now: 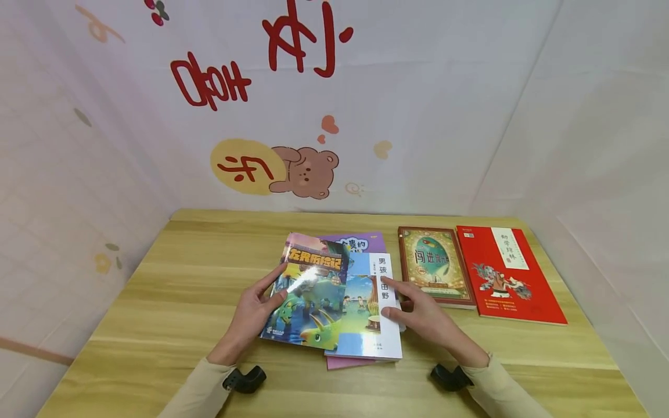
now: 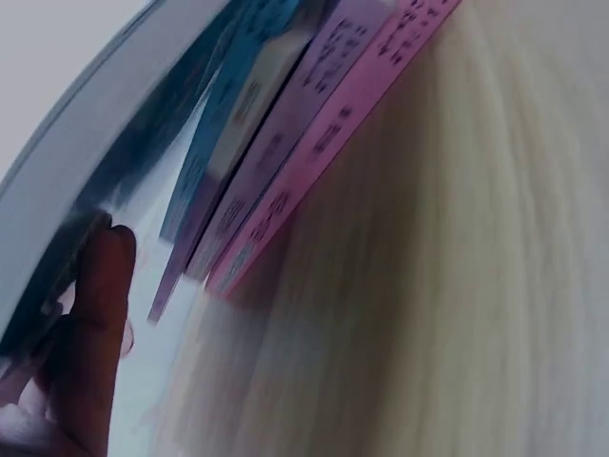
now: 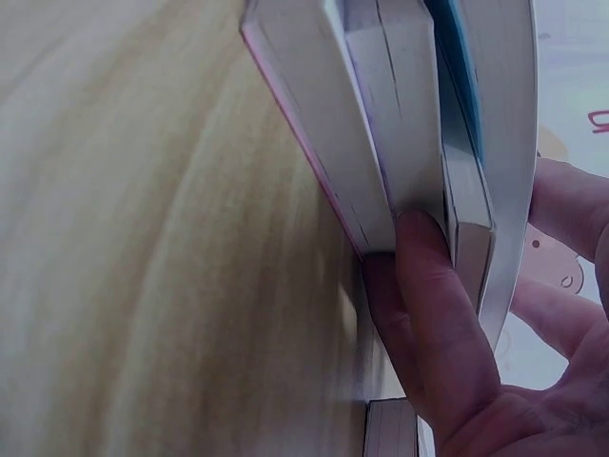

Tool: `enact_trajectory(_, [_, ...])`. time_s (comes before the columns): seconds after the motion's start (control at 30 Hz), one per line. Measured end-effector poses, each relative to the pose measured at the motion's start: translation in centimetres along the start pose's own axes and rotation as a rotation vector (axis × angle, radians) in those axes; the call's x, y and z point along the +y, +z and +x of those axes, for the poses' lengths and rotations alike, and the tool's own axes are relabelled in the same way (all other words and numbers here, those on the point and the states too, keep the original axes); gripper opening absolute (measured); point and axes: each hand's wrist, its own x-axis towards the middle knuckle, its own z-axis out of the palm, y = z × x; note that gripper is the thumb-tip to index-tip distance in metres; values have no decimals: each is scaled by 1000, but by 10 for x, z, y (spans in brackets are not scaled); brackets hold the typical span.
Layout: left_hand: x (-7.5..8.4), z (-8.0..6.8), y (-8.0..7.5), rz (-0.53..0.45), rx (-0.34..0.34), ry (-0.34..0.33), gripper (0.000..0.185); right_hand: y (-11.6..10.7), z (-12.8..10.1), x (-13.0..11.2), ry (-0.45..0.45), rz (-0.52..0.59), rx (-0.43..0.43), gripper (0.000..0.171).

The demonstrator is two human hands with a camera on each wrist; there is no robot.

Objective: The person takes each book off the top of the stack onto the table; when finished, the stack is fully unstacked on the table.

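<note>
My left hand (image 1: 252, 312) grips a dinosaur picture book (image 1: 313, 290) by its left edge, thumb on the cover. That book is tilted, raised over the left part of a stack; in the left wrist view a finger (image 2: 100, 314) shows beneath it. On the stack, a white-and-blue book (image 1: 388, 331) lies uppermost at the right. My right hand (image 1: 425, 313) holds its right edge, thumb and index finger on the cover, other fingers against the page edges (image 3: 409, 114) of the stack. Under it show a purple book (image 1: 373, 241) and a pink cover (image 1: 345, 363).
Right of the stack, a brown-bordered green book (image 1: 434, 261) lies flat beside a large red book (image 1: 514, 290). All rest on a wooden table (image 1: 172, 278). Behind stands a white printed cloth (image 1: 418, 116). Black bands circle both wrists.
</note>
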Motion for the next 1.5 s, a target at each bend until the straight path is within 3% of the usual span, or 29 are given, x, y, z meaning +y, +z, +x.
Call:
enact_trajectory(0.3, [-5,5,-50,-7,71,47,57,1,-2,0,17,47,-12,68])
enact_trajectory(0.47, [-5,11,-85,-15,103,-22,59,0,-1,-1,24,58,-18,68])
enact_trajectory(0.6, [-2,15,-112,-90,121,-74,61,0,-1,-1,22,35,-5,69])
enact_trajectory(0.73, [-2,19,-140,-150,152,-88,63,2,-2,-2,35,22,4,69])
enact_trajectory(0.9, [-14,19,-172,-172,183,-68,62,4,-1,-2,34,25,-7,69])
enact_trajectory(1.03, [-28,20,-192,-102,182,-55,61,3,-2,-1,25,40,0,68])
enact_trajectory(1.27, [-43,24,-218,257,153,-90,61,3,-4,-2,41,16,8,68])
enact_trajectory(1.4, [-49,27,-227,297,129,-171,62,2,-3,-2,22,3,9,68])
enact_trajectory(1.5, [-53,30,-233,339,108,-187,65,2,-2,-3,13,3,1,67])
